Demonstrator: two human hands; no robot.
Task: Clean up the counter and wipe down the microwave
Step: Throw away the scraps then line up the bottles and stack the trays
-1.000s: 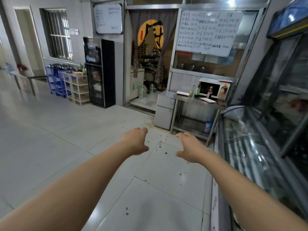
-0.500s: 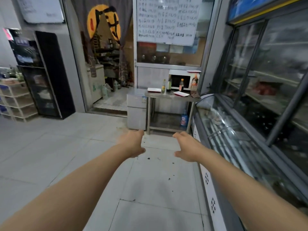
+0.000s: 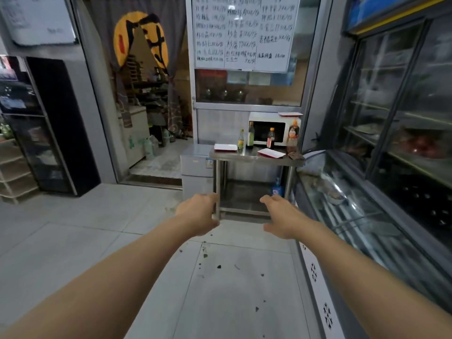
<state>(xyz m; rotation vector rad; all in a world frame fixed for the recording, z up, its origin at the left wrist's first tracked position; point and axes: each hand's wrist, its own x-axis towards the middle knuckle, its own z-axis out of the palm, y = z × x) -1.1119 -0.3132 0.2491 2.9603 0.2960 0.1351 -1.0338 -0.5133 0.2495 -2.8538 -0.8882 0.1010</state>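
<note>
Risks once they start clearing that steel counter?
1. Four upright bottles crowd the white microwave front; wiping there may topple the red-capped dark sauce bottle.
2. The white red-rimmed tray lies near the stainless steel counter front edge; a nudge might tip it off.
3. Dark debris on the floor tiles could be slippery.

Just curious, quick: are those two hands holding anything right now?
Left hand: open, fingers loosely curled, holding nothing.
Right hand: open, relaxed, holding nothing.

Shiny steel counter [image 3: 254,158], glossy white microwave [image 3: 270,128], matt tiled floor [image 3: 97,231]
</note>
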